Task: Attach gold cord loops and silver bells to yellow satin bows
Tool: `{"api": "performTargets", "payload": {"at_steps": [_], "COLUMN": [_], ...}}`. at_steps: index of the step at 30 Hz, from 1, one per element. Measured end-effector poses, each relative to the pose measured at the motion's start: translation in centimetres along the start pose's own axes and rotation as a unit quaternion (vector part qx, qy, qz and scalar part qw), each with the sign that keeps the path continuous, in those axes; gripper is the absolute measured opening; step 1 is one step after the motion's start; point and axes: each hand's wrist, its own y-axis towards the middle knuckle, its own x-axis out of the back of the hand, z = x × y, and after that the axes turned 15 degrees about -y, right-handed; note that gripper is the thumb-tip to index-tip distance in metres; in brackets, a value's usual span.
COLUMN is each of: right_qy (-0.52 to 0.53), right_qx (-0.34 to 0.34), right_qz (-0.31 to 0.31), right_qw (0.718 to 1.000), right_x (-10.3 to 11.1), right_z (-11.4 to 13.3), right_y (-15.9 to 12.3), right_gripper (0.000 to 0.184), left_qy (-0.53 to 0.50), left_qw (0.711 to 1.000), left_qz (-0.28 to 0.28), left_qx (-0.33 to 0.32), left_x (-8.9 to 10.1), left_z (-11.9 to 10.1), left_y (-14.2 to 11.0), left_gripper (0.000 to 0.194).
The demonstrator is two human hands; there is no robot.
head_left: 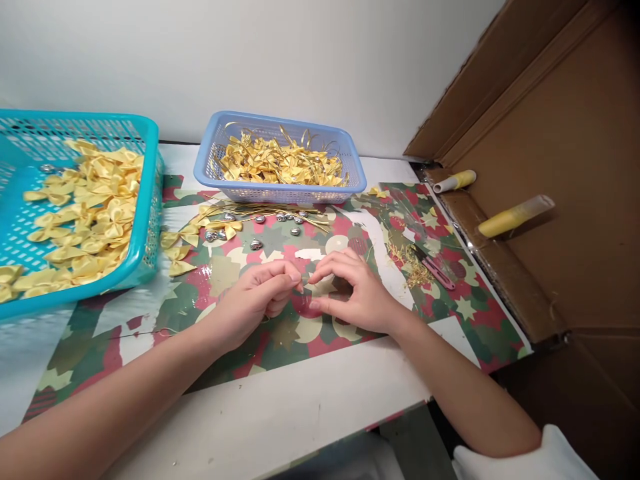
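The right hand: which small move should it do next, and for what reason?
Perhaps the right hand should close its thumb and forefinger beside the left hand: that thumb and forefinger stand apart, near the left fingertips, which look pinched together. Anything between those tips is too small to identify.

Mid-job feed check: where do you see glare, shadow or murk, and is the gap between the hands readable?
Head view: small glints on the camouflage-patterned sheet; head view: shadow beside the longer tube, top right corner nearly black; head view: whatever lies between left hand and right hand is too fine to identify.
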Motion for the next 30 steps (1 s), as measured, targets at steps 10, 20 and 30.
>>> {"api": "performTargets", "payload": {"at_steps": [10, 20, 30], "right_qy": [0.015, -0.172, -0.274], "right_qx": [0.010, 0.101, 0.172], "right_qz": [-0.036, -0.081, -0.194], "right_qw": [0.999, 0.977, 0.926], "right_x": [0.3, -0.9, -0.8], "right_z": [0.2, 0.4, -0.2], "right_y": [0.1, -0.4, -0.6], "right_gripper": [0.015, 0.015, 0.017], "left_qy": [-0.046, -0.064, 0.111], "left_qw": [0.999, 0.996, 0.992], "left_qz": [0.009, -0.055, -0.031], "left_qx": [0.012, -0.028, -0.051], "left_x": [-0.2, -0.1, -1.4], "left_z": [-0.3, -0.1, 0.2], "left_y": [0.0, 0.4, -0.5], "left_gripper": [0.030, 0.026, 0.020]}}
